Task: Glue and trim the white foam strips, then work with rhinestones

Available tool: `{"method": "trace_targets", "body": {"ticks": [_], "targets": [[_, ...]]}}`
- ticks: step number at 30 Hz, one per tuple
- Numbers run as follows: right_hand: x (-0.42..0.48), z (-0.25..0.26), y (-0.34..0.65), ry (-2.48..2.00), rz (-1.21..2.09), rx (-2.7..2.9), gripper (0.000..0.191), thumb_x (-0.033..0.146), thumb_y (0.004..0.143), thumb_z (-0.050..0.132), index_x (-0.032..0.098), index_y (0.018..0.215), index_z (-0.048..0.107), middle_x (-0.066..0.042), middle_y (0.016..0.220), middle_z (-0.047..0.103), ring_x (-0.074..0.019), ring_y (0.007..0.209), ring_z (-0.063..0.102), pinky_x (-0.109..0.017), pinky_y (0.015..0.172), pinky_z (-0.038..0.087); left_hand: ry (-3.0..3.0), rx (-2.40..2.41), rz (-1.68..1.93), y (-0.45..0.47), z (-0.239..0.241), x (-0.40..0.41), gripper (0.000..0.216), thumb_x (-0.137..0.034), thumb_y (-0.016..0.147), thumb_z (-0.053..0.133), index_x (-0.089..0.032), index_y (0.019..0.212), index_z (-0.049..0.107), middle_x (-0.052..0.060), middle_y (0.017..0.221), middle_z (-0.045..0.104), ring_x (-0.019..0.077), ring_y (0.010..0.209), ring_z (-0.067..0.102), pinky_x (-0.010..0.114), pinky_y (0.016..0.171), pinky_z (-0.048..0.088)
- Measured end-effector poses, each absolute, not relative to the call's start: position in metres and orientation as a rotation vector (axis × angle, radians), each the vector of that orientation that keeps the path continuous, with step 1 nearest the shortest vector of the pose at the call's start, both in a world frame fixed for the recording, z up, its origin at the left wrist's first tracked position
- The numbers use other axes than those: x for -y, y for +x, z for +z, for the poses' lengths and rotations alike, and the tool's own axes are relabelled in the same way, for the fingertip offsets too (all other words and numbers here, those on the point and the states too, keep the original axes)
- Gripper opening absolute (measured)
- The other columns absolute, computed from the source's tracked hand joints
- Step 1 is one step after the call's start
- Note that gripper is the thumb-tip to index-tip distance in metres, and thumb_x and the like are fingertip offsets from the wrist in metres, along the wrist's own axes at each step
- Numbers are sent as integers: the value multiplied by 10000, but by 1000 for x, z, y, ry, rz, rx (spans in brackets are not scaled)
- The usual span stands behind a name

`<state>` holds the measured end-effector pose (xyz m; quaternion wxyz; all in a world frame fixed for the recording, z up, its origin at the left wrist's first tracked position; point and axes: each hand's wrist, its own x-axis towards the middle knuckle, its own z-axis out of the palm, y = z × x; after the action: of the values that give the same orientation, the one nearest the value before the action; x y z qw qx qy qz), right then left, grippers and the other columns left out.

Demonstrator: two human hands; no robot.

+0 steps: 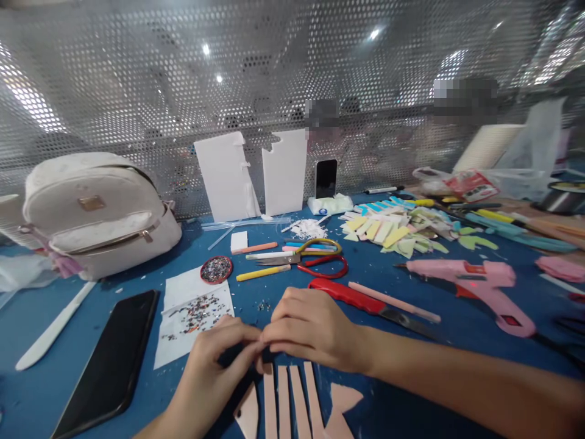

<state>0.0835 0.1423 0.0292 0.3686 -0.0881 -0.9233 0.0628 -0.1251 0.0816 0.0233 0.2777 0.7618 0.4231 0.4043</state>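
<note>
My left hand (218,361) and my right hand (315,332) meet at the fingertips, low in the middle of the view. The fingers of both are closed in a pinch; whatever lies between them is hidden or too small to name. Just below them, several pale pink strips (298,399) lie side by side, one reaching up under my fingers. Left of the strips is a pink cut piece (248,414) with a dark spot. On their right are pink pieces with pointed corners (345,397). Sparkly bits (201,314) are scattered on a white sheet (171,341) near my left hand.
Beyond my hands lie a red-handled cutter (345,296), scissors (322,259), pens and a red-rimmed dish (216,269). A pink glue gun (475,277) sits at right, beside a heap of coloured cut pieces (397,228). At left are a phone (109,360) and white backpack (100,213).
</note>
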Motion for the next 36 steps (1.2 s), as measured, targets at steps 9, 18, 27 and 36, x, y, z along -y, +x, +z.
{"method": "trace_targets", "body": {"ticks": [9,18,27,36], "targets": [[-150,28,85,-508,607,2057,200,319,1003,552,180,909,661,-35,850,678,-151,794,599,-278,737,467,2285,-909,1161,-129,25,-76,214,-105,954,547,-272,1039,651,-67,750,725,109,690,617,245,708,440],[-158,27,85,-719,893,1888,158,232,983,549,199,935,696,-34,907,692,-164,838,654,-256,695,484,2491,-701,1184,-125,17,-66,238,-317,1031,424,-300,1079,656,22,848,751,171,701,644,338,694,423],[-160,26,84,-765,989,1854,160,195,974,545,196,953,703,-35,969,708,-157,868,665,-240,698,488,2313,-694,1211,-118,21,-62,268,-356,1023,427,-314,1032,692,23,1002,784,210,1027,703,357,891,503],[-163,25,85,-679,829,1836,222,220,1006,506,219,957,722,-62,1142,659,-206,1135,586,-369,1001,432,2026,-922,1222,-125,32,-77,226,-81,918,575,-248,916,728,13,863,760,143,820,714,243,755,556]]}}
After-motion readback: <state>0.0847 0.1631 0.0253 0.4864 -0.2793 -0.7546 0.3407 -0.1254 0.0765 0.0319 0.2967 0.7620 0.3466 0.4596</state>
